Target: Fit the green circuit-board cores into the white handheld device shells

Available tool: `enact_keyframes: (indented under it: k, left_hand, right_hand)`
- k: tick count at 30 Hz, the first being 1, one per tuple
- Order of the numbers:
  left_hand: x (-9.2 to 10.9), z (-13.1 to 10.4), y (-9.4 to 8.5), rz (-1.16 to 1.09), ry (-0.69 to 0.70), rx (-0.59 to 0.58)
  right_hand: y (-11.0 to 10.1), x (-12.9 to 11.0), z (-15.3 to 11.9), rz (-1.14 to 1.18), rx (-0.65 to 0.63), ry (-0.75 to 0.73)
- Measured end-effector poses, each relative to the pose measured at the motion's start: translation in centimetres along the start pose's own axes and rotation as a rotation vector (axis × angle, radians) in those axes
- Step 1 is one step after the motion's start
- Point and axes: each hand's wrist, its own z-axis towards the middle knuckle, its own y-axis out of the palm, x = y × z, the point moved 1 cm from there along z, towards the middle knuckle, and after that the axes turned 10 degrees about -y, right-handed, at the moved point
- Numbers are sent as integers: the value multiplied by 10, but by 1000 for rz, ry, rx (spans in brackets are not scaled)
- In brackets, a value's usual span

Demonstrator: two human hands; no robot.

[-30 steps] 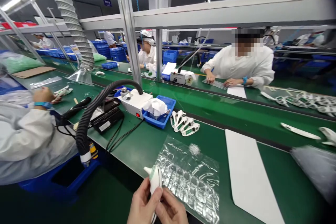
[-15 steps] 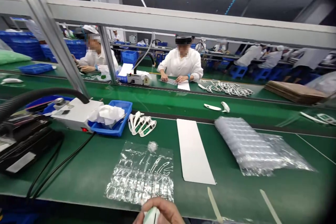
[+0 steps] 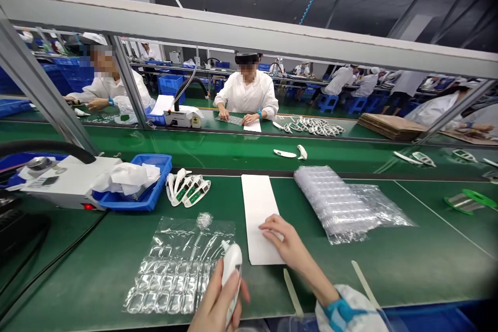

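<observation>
A white handheld device with a pointed tip (image 3: 232,259) is gripped in my left hand (image 3: 220,295), at the bottom centre. My right hand (image 3: 282,238) is over the lower part of a white paper strip (image 3: 259,202), its fingers apart and nothing between them. Whether its fingertips touch the paper cannot be told. A clear plastic sheet with square pockets (image 3: 167,275) lies left of my left hand, with a small crumpled clear piece (image 3: 204,220) at its top edge. Several open white shells with green boards (image 3: 189,189) lie behind the sheet.
A blue tray (image 3: 165,171) with white tissue stands beside a white box (image 3: 70,179) with a black hose. Bubble wrap (image 3: 330,202) lies to the right, a green spool (image 3: 469,201) farther right. Across the green belt (image 3: 218,150), people in white work beyond a metal frame.
The view has shifted right. My right hand has come into view over the paper strip. My left hand has risen, and the white device in it now shows upright.
</observation>
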Motion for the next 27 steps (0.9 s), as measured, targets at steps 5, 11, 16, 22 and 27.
enact_keyframes:
  k: [5,11,16,22,27]
  left_hand:
    - [21,49,36,1,127,-72]
    - [6,80,45,6,143,-37]
    - [10,75,45,14,140,-21]
    - [23,52,42,-30,66,-135]
    - [26,35,37,-102,6,-101]
  right_hand:
    - [-17,46,20,-92,-57,-6]
    - [-5,51,22,-146,-23,20]
    - [-9,47,22,-117,41,31]
    - [-5,-9,8,65,21,49]
    - [30,-55,2,133,-105,19]
